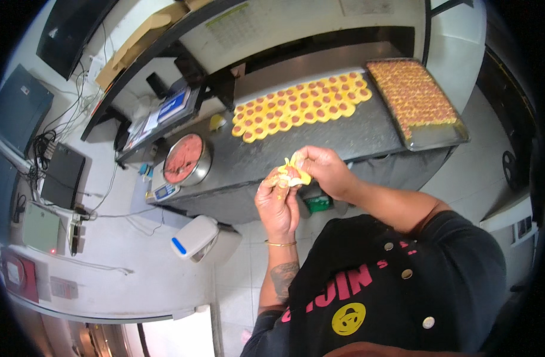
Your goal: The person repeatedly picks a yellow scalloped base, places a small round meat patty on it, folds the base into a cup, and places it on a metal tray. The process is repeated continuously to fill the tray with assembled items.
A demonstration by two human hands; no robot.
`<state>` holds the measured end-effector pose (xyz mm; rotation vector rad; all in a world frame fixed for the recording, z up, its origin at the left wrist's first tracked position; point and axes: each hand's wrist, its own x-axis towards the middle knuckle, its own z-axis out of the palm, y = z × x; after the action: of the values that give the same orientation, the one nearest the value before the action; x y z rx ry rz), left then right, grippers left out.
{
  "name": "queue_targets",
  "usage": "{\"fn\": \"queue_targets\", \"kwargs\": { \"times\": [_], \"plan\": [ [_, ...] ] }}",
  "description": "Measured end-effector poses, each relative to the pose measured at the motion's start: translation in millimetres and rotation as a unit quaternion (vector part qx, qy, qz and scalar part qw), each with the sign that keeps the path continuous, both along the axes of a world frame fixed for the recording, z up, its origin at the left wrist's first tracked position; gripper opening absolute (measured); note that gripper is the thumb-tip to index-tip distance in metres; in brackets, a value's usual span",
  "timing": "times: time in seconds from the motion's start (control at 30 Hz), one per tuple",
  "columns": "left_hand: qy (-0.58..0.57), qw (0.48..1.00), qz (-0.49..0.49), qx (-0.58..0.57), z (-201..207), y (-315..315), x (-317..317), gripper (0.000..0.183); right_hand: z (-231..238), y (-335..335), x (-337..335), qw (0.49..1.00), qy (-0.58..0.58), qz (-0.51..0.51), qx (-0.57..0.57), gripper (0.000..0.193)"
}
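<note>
Both my hands meet in front of my chest around one dumpling (291, 173): a yellow wrapper with pink meat filling showing in its middle. My left hand (277, 205) cups it from below with curled fingers. My right hand (324, 169) pinches the wrapper's upper edge from the right. Beyond them, several finished yellow dumplings (302, 106) with pink centres lie in rows on the dark worktop (344, 140). A metal tray (430, 138) to the right is packed with more of them.
A round metal bowl of pink meat filling (185, 158) sits on a small scale at the worktop's left end. A white lidded bin (196, 237) stands on the floor below it. Shelves, a second scale and cables crowd the left wall.
</note>
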<state>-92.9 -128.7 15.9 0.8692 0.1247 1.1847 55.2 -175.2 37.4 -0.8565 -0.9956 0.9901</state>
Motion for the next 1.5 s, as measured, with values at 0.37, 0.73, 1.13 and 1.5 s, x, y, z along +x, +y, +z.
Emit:
{"fn": "queue_targets", "kwargs": {
  "times": [0.37, 0.73, 1.13, 1.5],
  "plan": [
    [0.003, 0.998, 0.041, -0.048, -4.2, 8.9, -100.6, 0.015, 10.3, -4.5, -83.5, 0.932, -0.329, -0.077, 0.129, 0.017],
    [-0.016, 0.999, 0.024, -0.028, -5.8, 4.3, -89.3, 0.015, 17.2, -21.9, -86.1, 0.919, -0.357, -0.166, 0.030, 0.016],
    [0.094, 0.992, -0.081, -0.017, -15.4, -5.8, -23.7, 0.010, -4.7, -52.2, -35.2, 0.844, -0.447, -0.285, 0.082, 0.025],
    [0.115, 0.936, -0.309, -0.122, -42.4, -44.9, 87.0, 0.023, -41.2, -83.0, 22.1, 0.920, -0.124, -0.366, -0.056, 0.065]
  ]
}}
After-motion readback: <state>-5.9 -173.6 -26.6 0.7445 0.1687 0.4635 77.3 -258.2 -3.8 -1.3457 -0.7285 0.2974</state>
